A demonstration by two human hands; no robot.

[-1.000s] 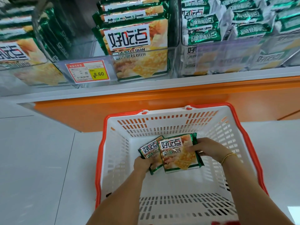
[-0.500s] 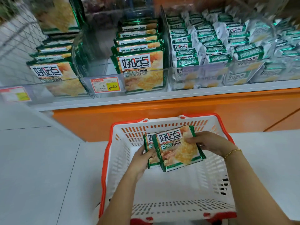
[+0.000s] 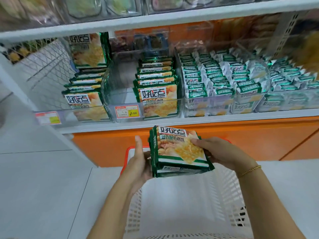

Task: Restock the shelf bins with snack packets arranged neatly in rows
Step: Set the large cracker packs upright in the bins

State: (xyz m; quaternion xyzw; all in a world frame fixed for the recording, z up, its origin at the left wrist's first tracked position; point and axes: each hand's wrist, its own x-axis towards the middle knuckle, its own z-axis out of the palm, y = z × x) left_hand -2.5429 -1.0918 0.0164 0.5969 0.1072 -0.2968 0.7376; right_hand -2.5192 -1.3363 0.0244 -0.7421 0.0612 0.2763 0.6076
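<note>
- Over the white basket (image 3: 229,195), at the 6 o'clock end of my view, both hands hold one stack of packets (image 3: 179,152). It is clear of the basket and short of the shelf.
- Left hand (image 3: 138,163): cups the stack's 9 o'clock edge, thumb straight up. The fingers run underneath and are hidden.
- Right hand (image 3: 222,152): clamps the 3 o'clock edge, thumb on the printed face, fingers below.
- Stack: face up and tilted toward me, logo end at 12. It is several packets thick with edges roughly flush; I can't tell the exact count.
- Key relation: the middle bin (image 3: 120,102) sits at 11 o'clock from the hands, higher and further away.
- Its row of matching packets (image 3: 157,94) stands upright in the 3 o'clock half and runs along the 12–6 line. The 9 o'clock half shows only bin floor.
- My call: the stack goes in that gap, tipped upright with the face toward me. The left hand is nearer to it.
- Left bin packets (image 3: 82,99), at 10 o'clock: same product in one row, with one more packet showing higher up behind the row.
- Small silver-green packs (image 3: 221,78), at 1 o'clock: several tight rows in clear bins.
- Price tag (image 3: 126,111): on the middle bin's front.
- Risk, my guess: the stack has to clear the bin's clear front wall, and the loose packets could fan out on the tip-up.
</note>
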